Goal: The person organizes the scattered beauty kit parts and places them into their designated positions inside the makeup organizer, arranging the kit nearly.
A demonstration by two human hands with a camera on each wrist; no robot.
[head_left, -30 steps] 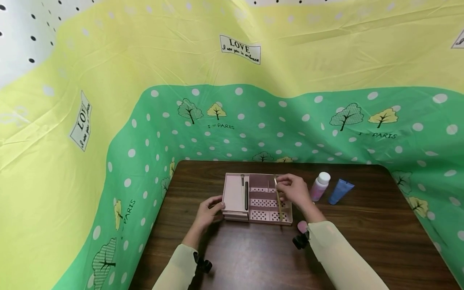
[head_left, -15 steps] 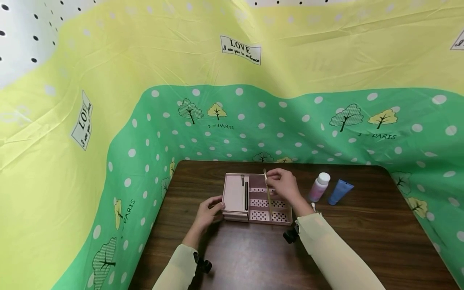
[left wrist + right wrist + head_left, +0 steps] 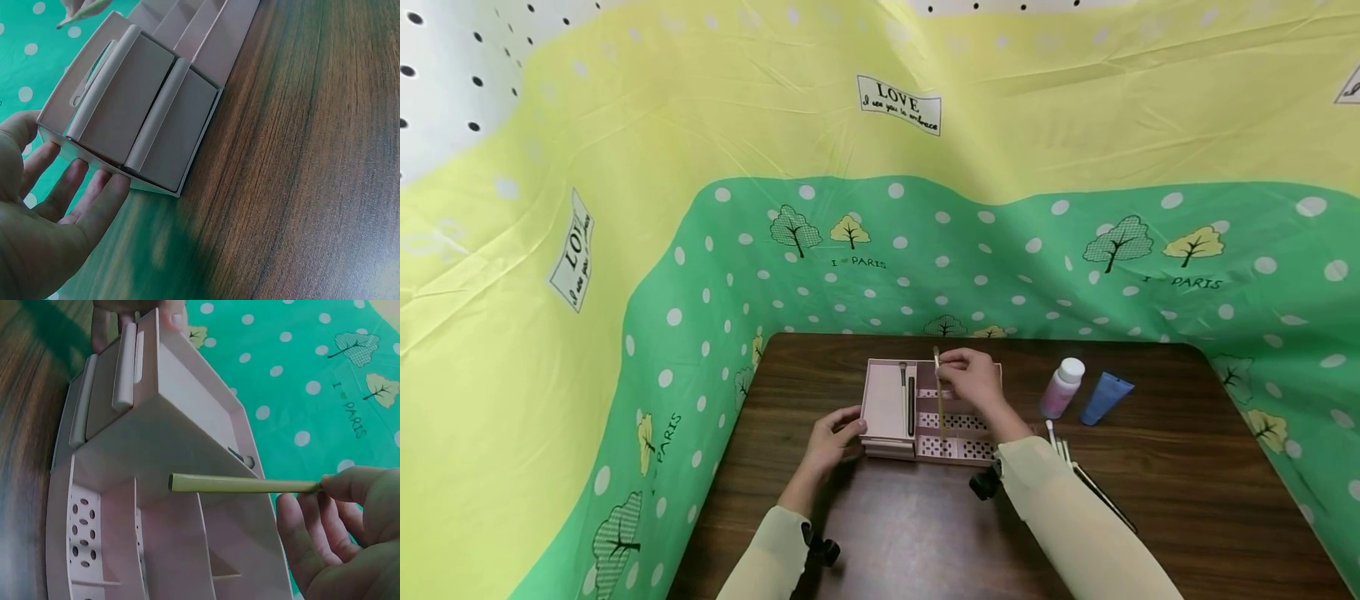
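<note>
A pink desktop organizer (image 3: 882, 400) stands on the table, with drawers (image 3: 128, 94) at its front left and perforated compartments (image 3: 934, 447) on the right. My left hand (image 3: 829, 440) rests its fingertips against the organizer's left side, fingers spread, thumb by the top corner. Above the compartments my right hand (image 3: 972, 382) pinches a makeup brush (image 3: 940, 400), bristles up and away, near the divider. The yellowish handle (image 3: 244, 485) of that brush points across the compartments in the right wrist view. Another brush (image 3: 903, 392) and a dark slim stick (image 3: 911, 408) lie on the organizer's flat top.
Right of the organizer stand a pink bottle (image 3: 1060, 393) with a white cap and a blue tube (image 3: 1106, 398). Several brushes (image 3: 1063, 452) lie on the wooden table (image 3: 1187, 467) beside my right sleeve (image 3: 1075, 508). A green and yellow curtain (image 3: 925, 217) hangs behind.
My right hand has moved left over the compartments with the makeup brush. Its sleeve has uncovered the brushes on the table and now hides a round pink thing. My left hand stays in place.
</note>
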